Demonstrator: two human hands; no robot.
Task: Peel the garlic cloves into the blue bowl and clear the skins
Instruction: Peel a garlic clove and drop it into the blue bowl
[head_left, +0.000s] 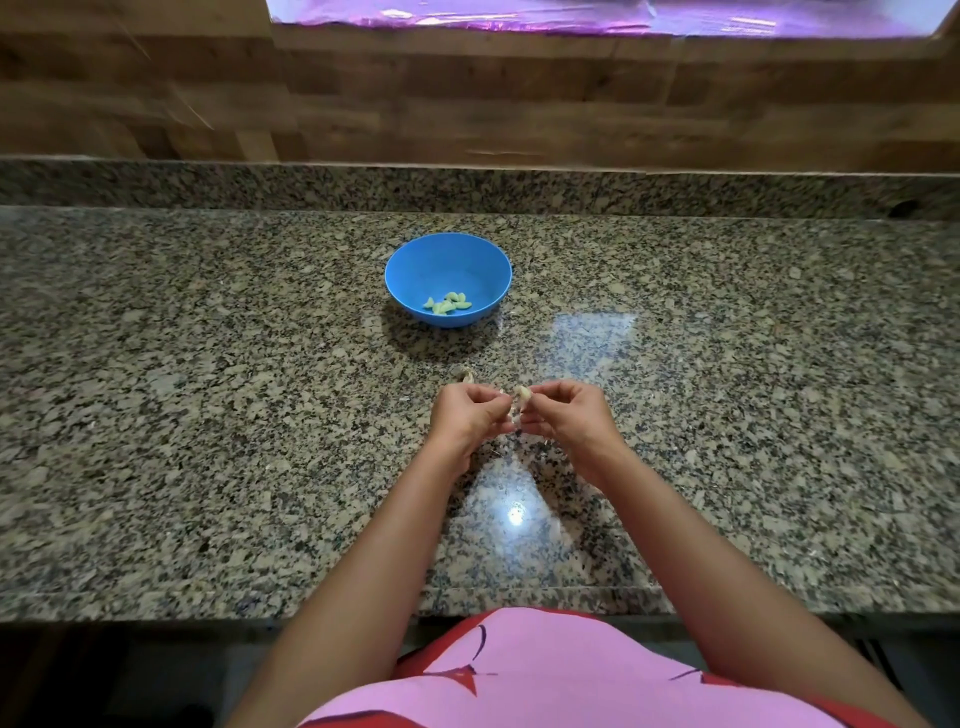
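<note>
A blue bowl (410, 260) stands on the granite counter and holds several peeled garlic cloves (448, 303) near its front. Below it, both hands meet over the counter. My right hand (569, 415) pinches a pale garlic clove (522, 395) at its fingertips. My left hand (467, 415) has its fingers curled and pinches the skin (515, 415) hanging from that clove. More garlic or loose skin (464, 375) lies on the counter just beyond my left hand, partly hidden by it.
The speckled granite counter (208, 389) runs the full width, with a raised granite back ledge (311, 184) and a wooden wall behind. The counter's front edge (208, 613) is close to my body.
</note>
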